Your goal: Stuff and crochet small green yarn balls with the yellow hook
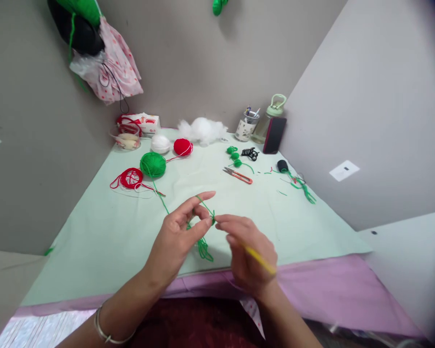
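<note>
My left hand (179,232) pinches a small green crochet piece (213,221) between thumb and fingers, and green yarn runs over its raised index finger. In my right hand (252,249) is a crochet hook (259,260) with a yellow handle, slightly blurred. Its tip meets the green piece at the left fingertips, though the fingers mostly hide it. Loose green yarn loops (204,249) hang below the left hand. A strand leads from there back to the green yarn ball (152,165) on the table.
Red yarn (131,178), a white ball (160,144) and a red ball (183,147) lie at left. Orange thread snips (238,175), small green pieces (234,155) and black scissors (250,153) sit ahead. White stuffing (203,130), a pen cup (246,126), a bottle (268,121) and a phone (274,135) stand behind.
</note>
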`<state>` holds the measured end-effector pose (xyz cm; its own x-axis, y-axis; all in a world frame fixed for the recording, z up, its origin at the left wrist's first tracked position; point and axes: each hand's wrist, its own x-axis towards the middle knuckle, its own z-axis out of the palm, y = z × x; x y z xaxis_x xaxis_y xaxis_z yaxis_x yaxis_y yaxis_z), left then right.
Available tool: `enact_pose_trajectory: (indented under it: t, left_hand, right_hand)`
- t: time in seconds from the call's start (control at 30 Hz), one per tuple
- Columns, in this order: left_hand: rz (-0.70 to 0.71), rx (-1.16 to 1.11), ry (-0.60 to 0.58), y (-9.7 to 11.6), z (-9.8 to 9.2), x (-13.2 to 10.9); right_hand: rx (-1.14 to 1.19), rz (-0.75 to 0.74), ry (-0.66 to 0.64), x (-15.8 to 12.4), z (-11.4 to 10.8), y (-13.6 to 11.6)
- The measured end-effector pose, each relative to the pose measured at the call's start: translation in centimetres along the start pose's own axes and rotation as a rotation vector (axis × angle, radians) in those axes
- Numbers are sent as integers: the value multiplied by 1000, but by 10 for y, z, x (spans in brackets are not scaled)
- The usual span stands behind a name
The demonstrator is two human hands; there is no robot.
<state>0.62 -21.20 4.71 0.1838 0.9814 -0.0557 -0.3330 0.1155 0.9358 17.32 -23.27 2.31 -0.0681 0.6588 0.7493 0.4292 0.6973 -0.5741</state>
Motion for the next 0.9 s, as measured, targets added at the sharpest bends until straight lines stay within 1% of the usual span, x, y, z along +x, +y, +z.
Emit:
enact_pose_trajectory:
  t: [0.03, 0.07, 0.1, 0.13, 0.2, 0.27, 0.3, 0.37, 0.43, 0.47, 0.6, 0.63, 0.73, 0.8, 0.83, 0.87, 0.9]
  left_hand:
    - [-5, -17, 21, -2, 1, -1]
    - [-39, -66, 26, -3, 1, -1]
    - [-99, -144, 15, -4, 2, -1]
    - [-176, -233, -10, -5, 2, 0]
    - [-308, -389, -70, -6, 2, 1]
    - [-350, -446, -81, -5, 2, 3]
    - [-339, -441, -66, -4, 2, 4]
    - [-298, -412, -50, -2, 3, 5]
    - [-270, -390, -61, -1, 3, 4]
    - [-263, -389, -73, -1, 4, 4]
    - [-219, -367, -143, -7, 8, -1]
    - [-200, -345, -153, -9, 9, -2]
    - [-162, -218, -134, -12, 9, -2]
    - [-138, -103, -141, -6, 4, 2]
    - [-114, -54, -167, 1, 0, 6]
    - [-81, -16, -157, 9, -6, 11]
    - [-49, -17, -121, 20, -13, 18]
  right_hand:
    - [-114, -97, -20, -2, 1, 1]
    - [-193, -162, -24, -4, 3, 3]
    - [-232, -195, -9, -5, 4, 4]
    - [-225, -198, 18, -6, 6, 5]
    - [-101, -122, 87, -4, 6, 4]
    - [95, 34, 176, -1, 4, 2]
    - [204, 118, 202, 1, 3, 1]
    - [418, 256, 198, 5, 3, 0]
    - [563, 322, 153, 8, 4, 1]
    - [593, 335, 139, 8, 5, 3]
    - [538, 343, 148, 9, 8, 4]
    - [511, 341, 126, 9, 8, 4]
    - [415, 325, 49, 7, 6, 2]
    - [426, 344, 61, 7, 1, 4]
    - [473, 367, 101, 8, -2, 6]
    - [543, 395, 150, 9, -7, 10]
    - [621, 432, 196, 10, -12, 14]
